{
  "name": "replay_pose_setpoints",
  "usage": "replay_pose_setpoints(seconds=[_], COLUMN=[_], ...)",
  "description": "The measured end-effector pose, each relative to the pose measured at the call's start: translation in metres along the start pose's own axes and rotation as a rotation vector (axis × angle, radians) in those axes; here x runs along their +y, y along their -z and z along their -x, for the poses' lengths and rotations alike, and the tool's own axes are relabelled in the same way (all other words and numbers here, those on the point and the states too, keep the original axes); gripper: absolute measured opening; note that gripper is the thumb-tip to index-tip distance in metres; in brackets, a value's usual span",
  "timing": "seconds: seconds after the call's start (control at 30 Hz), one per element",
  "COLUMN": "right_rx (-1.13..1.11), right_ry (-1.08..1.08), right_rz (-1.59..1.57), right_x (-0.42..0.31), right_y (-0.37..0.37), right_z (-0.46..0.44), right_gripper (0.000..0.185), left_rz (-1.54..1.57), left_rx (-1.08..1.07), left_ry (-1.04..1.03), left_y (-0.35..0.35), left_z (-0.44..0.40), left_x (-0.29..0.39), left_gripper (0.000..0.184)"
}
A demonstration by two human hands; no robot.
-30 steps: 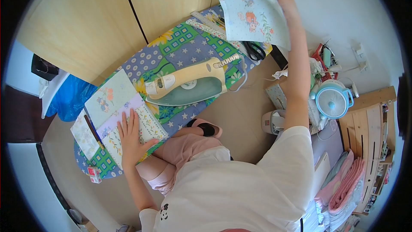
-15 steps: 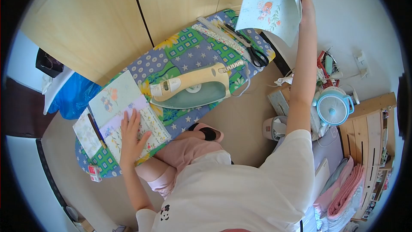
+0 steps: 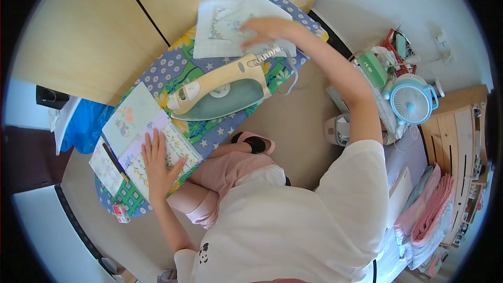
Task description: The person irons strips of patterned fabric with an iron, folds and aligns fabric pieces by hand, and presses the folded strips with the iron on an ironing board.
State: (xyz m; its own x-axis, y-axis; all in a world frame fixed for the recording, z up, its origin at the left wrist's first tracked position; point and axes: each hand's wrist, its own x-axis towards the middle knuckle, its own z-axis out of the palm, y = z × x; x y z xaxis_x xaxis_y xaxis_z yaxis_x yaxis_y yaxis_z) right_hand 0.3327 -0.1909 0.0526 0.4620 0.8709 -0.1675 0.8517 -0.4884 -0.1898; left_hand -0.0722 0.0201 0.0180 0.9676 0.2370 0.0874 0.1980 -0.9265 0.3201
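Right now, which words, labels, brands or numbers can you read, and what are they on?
None reads clearly enough to quote.
Green box at right: pale digit-like marks, too blurred.
Iron: small markings, too small.
Red-and-white box: print too small.
Notebook under the left hand: floral pattern, no legible words.

Pale sheets (image 3: 205, 46) and floral stack (image 3: 181, 149), flat on counter (image 3: 157, 68).
Sheets: overlapping, faint print. Stack: lilac band.

head view: worn on head | faces forward and steeply down, round fisheye | white T-shirt (image 3: 293, 204) nearest; ironing board (image 3: 170, 73) mid-range left; wooden panels (image 3: 73, 36) far
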Motion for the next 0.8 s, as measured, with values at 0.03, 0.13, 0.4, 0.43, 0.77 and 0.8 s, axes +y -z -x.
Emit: replay_pose_setpoints(seconds=[0.03, 0.13, 0.4, 0.43, 0.77, 0.8], right_rx=[-0.082, 0.038, 0.255, 0.301, 0.482, 0.529], right_ry=[-0.006, 0.034, 0.165, 0.093, -0.195, -0.24], right_rz=[0.081, 0.181, 0.18, -0.064, -0.995, -0.999], right_x=[0.007, 0.004, 0.026, 0.028, 0.044, 0.046], right_y=[-0.018, -0.022, -0.027, -0.018, 0.051, 0.057], right_z=[-0.002, 0.01, 0.007, 0.008, 0.022, 0.022], right_gripper=[0.059, 0.063, 0.03, 0.023, 0.027, 0.025], left_rz=[0.002, 0.01, 0.054, 0.038, -0.171, -0.169], left_rx=[-0.014, -0.029, -0.002, -0.019, 0.037, 0.039], left_ry=[-0.006, 0.003, 0.018, 0.034, 0.119, 0.124], left_y=[0.001, 0.004, 0.01, 0.015, 0.008, 0.007], left_z=[0.0, 0.001, 0.01, 0.015, 0.036, 0.034], left_x=[0.0, 0.003, -0.001, -0.001, -0.006, -0.004], left_gripper=[0.08, 0.082, 0.078, 0.077, 0.065, 0.065])
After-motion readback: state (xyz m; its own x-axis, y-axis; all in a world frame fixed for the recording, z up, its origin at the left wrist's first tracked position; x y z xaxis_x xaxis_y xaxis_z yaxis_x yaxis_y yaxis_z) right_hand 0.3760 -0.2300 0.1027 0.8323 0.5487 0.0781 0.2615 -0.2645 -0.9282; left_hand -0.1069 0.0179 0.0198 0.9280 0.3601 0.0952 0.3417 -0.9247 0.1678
